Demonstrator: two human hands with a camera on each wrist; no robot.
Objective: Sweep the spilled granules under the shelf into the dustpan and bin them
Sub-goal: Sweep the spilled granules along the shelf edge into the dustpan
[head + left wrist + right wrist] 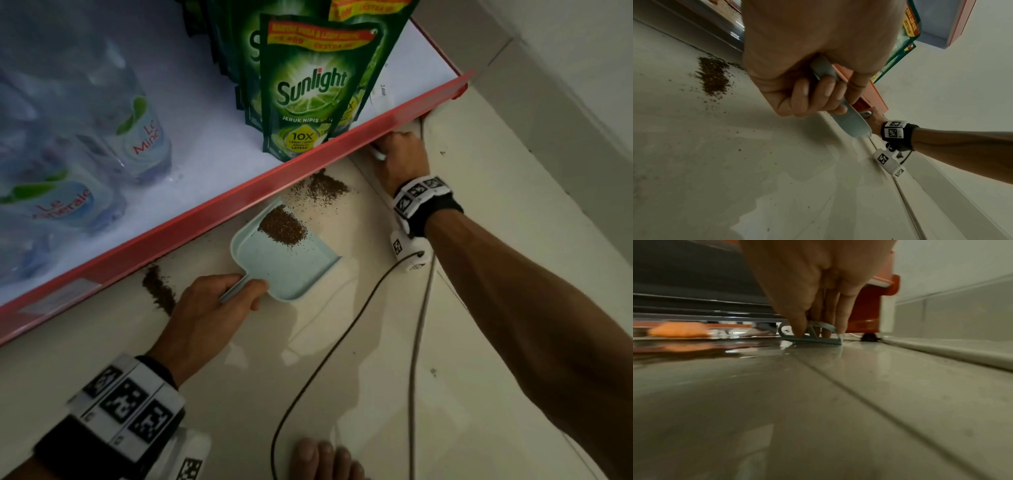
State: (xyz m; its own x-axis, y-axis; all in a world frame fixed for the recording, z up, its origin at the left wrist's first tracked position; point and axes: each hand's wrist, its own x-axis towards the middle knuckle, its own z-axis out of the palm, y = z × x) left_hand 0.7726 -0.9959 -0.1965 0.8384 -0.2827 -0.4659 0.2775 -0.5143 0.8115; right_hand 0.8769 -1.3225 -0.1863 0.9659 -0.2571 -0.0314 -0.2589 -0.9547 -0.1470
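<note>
Head view: the left hand [209,301] grips the dustpan [284,260] handle; granules [282,226] lie in it, more just beyond its lip and left.

Left wrist view: fingers [818,95] curl round the handle.

Right wrist view: right hand [818,288] fingers pinch a brush [813,335] under the shelf [869,308]. A careless stroke might scatter granules past the pan.

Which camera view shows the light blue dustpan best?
The head view: the whole dustpan lies on the floor with granules in it, its handle gripped by the left hand. The left wrist view shows only its handle and underside. The right wrist view does not show it.
</note>
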